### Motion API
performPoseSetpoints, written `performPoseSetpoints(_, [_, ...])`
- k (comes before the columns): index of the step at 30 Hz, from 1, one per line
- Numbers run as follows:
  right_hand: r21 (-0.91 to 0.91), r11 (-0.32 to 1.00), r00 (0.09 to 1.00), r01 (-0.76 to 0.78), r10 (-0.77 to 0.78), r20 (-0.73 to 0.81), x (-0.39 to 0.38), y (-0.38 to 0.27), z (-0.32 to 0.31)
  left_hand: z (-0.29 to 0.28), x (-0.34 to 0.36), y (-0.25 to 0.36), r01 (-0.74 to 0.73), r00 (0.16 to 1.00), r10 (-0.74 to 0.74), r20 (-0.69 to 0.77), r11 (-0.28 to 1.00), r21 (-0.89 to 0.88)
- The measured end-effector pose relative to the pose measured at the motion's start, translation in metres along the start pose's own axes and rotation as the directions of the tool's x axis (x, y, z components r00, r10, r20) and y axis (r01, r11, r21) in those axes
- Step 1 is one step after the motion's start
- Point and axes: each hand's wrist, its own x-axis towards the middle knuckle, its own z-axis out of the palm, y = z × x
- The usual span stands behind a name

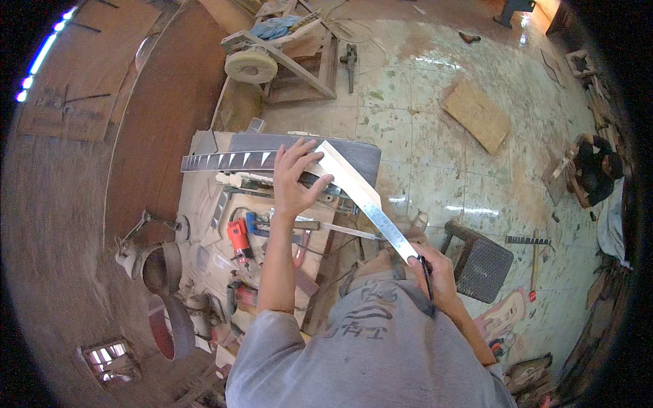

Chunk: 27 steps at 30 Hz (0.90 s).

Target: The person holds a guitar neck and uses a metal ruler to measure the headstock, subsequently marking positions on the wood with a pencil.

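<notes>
Nearest, at the bottom of the frame, the grey shirt (374,347) covered the upper arms. From lower right, the right forearm angled up and inward, its hand (439,272) closed around the dark handle (428,282) of a flat metal blade (389,228); the fingers hid much of that handle. The blade slanted up to the centre, a pale band along its upper edge. The left forearm rose almost straight, left of centre, to a left hand (296,178) with fingers spread, lying over the right end of a dark strip with white triangular inlays (228,161) and covering that end; whether its fingertips pressed the blade too could not be told. Below the strip, a red power tool (239,239) lay among clutter hard to sort out. Farther off, at the right edge, a co-worker (597,170) appeared small and bent by the lens.
</notes>
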Motion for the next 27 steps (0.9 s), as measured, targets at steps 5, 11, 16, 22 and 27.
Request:
performPoseSetpoints(5, [0.006,1.0,0.999,0.03,-0.03,0.035,0.001,-0.009,-0.007,-0.003,-0.002,0.004,-0.008,0.999,0.007,0.033,0.999,0.036])
performPoseSetpoints(11, [0.022,0.999,0.999,0.033,-0.034,0.039,0.004,-0.019,-0.01,0.0,-0.001,0.005,0.037,0.999,-0.038,0.034,0.999,0.038])
performPoseSetpoints(16, [0.012,0.998,0.998,0.058,-0.058,0.032,0.005,-0.017,-0.01,-0.001,0.0,0.006,0.027,0.998,-0.031,0.059,0.998,0.057])
performPoseSetpoints(22, [0.021,1.0,0.998,0.009,-0.01,0.069,0.006,-0.025,-0.015,-0.002,-0.003,0.005,0.008,0.998,-0.012,0.058,0.997,0.074])
performPoseSetpoints(27, [0.061,0.998,0.996,-0.01,0.005,0.086,0.008,-0.025,-0.018,0.0,-0.001,0.006,0.011,0.997,-0.016,0.069,0.997,0.071])
